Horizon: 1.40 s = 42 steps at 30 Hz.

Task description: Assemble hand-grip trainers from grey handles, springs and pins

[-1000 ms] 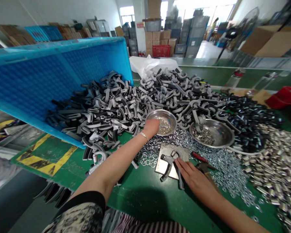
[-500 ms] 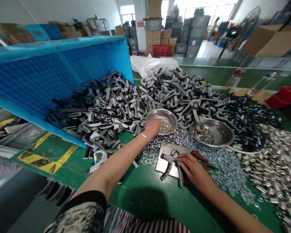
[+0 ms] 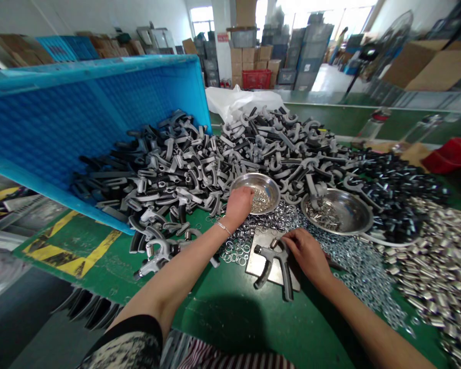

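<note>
My left hand [image 3: 238, 206] reaches over the near rim of a steel bowl [image 3: 275, 195] with small metal parts inside. Its fingers are bunched together at the parts; whether they pinch one is hidden. A grey-and-black hand grip exerciser [image 3: 286, 279] lies on a flat metal plate [image 3: 251, 264], its handles pointing toward me. My right hand [image 3: 307, 253] is closed at its upper right end, fingertips pressed near the short coil spring [image 3: 274, 243]. Loose metal rings [image 3: 236, 253] lie left of the plate.
A tipped blue crate [image 3: 153, 84] spills many similar grips [image 3: 200, 164] across the table. Right of the plate stand a second steel bowl [image 3: 353, 210], scattered nuts [image 3: 372, 292] and a heap of metal cylinders [image 3: 445, 256]. Black parts [image 3: 395, 179] are piled behind.
My left hand has drawn back slightly, showing more of its fingers. The right hand has moved up around the grip's top end and now covers most of the red-handled tool.
</note>
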Motion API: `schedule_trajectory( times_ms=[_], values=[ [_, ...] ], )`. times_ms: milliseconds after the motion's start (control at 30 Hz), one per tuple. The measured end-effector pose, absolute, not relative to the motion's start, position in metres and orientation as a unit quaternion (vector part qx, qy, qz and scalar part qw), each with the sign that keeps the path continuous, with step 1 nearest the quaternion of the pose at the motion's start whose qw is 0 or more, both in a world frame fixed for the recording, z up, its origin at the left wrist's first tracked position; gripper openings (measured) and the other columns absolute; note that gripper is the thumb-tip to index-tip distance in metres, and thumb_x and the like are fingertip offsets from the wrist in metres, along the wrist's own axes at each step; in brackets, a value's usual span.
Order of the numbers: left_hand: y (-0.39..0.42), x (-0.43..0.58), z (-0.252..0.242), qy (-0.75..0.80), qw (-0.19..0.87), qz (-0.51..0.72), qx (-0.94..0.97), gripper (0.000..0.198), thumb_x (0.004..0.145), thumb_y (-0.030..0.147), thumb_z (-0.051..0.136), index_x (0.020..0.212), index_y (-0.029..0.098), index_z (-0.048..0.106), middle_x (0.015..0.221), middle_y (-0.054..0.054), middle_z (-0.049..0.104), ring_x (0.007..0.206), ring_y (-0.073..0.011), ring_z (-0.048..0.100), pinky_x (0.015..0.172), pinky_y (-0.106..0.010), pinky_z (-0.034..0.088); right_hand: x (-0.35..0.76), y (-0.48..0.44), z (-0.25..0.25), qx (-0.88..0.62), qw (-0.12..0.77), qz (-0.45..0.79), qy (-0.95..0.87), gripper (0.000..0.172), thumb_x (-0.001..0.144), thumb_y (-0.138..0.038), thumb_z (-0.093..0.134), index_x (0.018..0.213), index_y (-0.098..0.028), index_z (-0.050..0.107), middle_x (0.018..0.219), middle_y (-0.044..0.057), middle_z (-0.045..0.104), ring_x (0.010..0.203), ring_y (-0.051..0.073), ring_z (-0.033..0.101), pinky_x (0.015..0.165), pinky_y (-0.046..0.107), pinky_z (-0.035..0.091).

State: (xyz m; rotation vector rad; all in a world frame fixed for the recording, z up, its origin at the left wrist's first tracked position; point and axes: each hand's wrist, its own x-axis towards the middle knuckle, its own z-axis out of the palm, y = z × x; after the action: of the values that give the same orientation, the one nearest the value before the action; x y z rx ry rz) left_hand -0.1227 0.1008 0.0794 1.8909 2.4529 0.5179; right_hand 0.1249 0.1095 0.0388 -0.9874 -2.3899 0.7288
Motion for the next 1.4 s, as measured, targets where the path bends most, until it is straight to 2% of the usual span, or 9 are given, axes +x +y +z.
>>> schedule_trajectory(
  times_ms=[167, 267, 400, 600, 767, 933, 1100, 1233, 1400],
  values=[
    [0.049, -0.088, 0.087, 0.691, 0.068, 0.268, 0.668, 0.02, 0.1, 0.028, 0.048, 0.097, 0.017, 0.064, 0.098, -0.005, 0.07, 0.095, -0.0197, 0.062, 0.092, -0.033, 0.042, 0.117, 0.118, 0.038, -0.317, 0.177, 0.216, -0.906, 0.017, 0.097, -0.027, 0.051, 0.087, -0.021, 0.064, 0.089, 0.007, 0.064, 0.086, 0.022, 0.062, 0.082, 0.033, 0.049],
    [0.019, -0.07, 0.078, 0.674, 0.143, 0.263, 0.675, 0.016, 0.098, 0.027, 0.053, 0.092, 0.018, 0.066, 0.093, -0.003, 0.07, 0.091, -0.019, 0.062, 0.088, -0.033, 0.042, 0.113, 0.12, 0.04, -0.306, 0.141, 0.163, -0.927, 0.018, 0.097, -0.025, 0.05, 0.088, -0.019, 0.063, 0.089, 0.008, 0.064, 0.085, 0.022, 0.062, 0.079, 0.032, 0.049],
    [0.0, -0.055, 0.062, 0.673, 0.168, 0.25, 0.676, 0.013, 0.096, 0.028, 0.057, 0.092, 0.02, 0.066, 0.095, -0.003, 0.069, 0.094, -0.0199, 0.06, 0.091, -0.035, 0.039, 0.106, 0.122, 0.048, -0.29, 0.104, 0.091, -0.947, 0.018, 0.097, -0.023, 0.051, 0.085, -0.017, 0.064, 0.086, 0.01, 0.064, 0.082, 0.024, 0.061, 0.074, 0.033, 0.046],
    [-0.002, -0.044, 0.046, 0.679, 0.122, 0.236, 0.684, 0.015, 0.095, 0.031, 0.057, 0.091, 0.019, 0.064, 0.093, -0.004, 0.066, 0.094, -0.0214, 0.056, 0.09, -0.037, 0.038, 0.096, 0.117, 0.056, -0.241, 0.078, 0.006, -0.967, 0.017, 0.093, -0.011, 0.052, 0.083, -0.015, 0.065, 0.084, 0.012, 0.064, 0.082, 0.026, 0.058, 0.072, 0.034, 0.043],
    [-0.004, -0.039, 0.043, 0.666, 0.049, 0.196, 0.718, 0.019, 0.098, 0.03, 0.052, 0.091, 0.018, 0.063, 0.091, -0.006, 0.064, 0.093, -0.0229, 0.055, 0.089, -0.039, 0.039, 0.102, 0.107, 0.05, -0.198, 0.09, -0.011, -0.976, 0.02, 0.092, -0.004, 0.05, 0.086, -0.013, 0.066, 0.088, 0.013, 0.065, 0.084, 0.026, 0.055, 0.078, 0.036, 0.045],
    [-0.01, -0.036, 0.035, 0.603, -0.034, 0.141, 0.785, 0.019, 0.099, 0.023, 0.045, 0.095, 0.016, 0.062, 0.092, -0.007, 0.062, 0.089, -0.0241, 0.055, 0.086, -0.042, 0.041, 0.118, 0.102, 0.038, -0.159, 0.117, 0.004, -0.98, 0.022, 0.094, -0.007, 0.048, 0.108, -0.011, 0.065, 0.101, 0.013, 0.066, 0.094, 0.026, 0.055, 0.085, 0.038, 0.049],
    [-0.017, -0.036, 0.03, 0.552, -0.075, 0.142, 0.818, 0.017, 0.098, 0.016, 0.045, 0.104, 0.013, 0.06, 0.096, -0.008, 0.063, 0.089, -0.0238, 0.056, 0.087, -0.041, 0.042, 0.131, 0.099, 0.03, -0.145, 0.154, 0.059, -0.976, 0.03, 0.095, -0.01, 0.049, 0.123, -0.013, 0.06, 0.115, 0.014, 0.064, 0.107, 0.028, 0.053, 0.093, 0.041, 0.049],
    [-0.017, -0.037, 0.032, 0.549, -0.063, 0.139, 0.822, 0.013, 0.097, 0.016, 0.047, 0.098, 0.013, 0.06, 0.094, -0.008, 0.063, 0.089, -0.0234, 0.057, 0.085, -0.04, 0.043, 0.126, 0.097, 0.032, -0.199, 0.172, 0.14, -0.955, 0.02, 0.096, -0.012, 0.051, 0.109, -0.016, 0.064, 0.105, 0.011, 0.066, 0.101, 0.026, 0.054, 0.088, 0.039, 0.049],
    [-0.014, -0.04, 0.035, 0.537, -0.06, 0.113, 0.834, 0.012, 0.097, 0.015, 0.048, 0.092, 0.014, 0.059, 0.09, -0.007, 0.063, 0.084, -0.0229, 0.057, 0.08, -0.04, 0.043, 0.117, 0.103, 0.033, -0.251, 0.185, 0.154, -0.937, 0.009, 0.096, -0.019, 0.055, 0.089, -0.018, 0.062, 0.09, 0.007, 0.064, 0.091, 0.023, 0.056, 0.082, 0.035, 0.048]
  ],
)
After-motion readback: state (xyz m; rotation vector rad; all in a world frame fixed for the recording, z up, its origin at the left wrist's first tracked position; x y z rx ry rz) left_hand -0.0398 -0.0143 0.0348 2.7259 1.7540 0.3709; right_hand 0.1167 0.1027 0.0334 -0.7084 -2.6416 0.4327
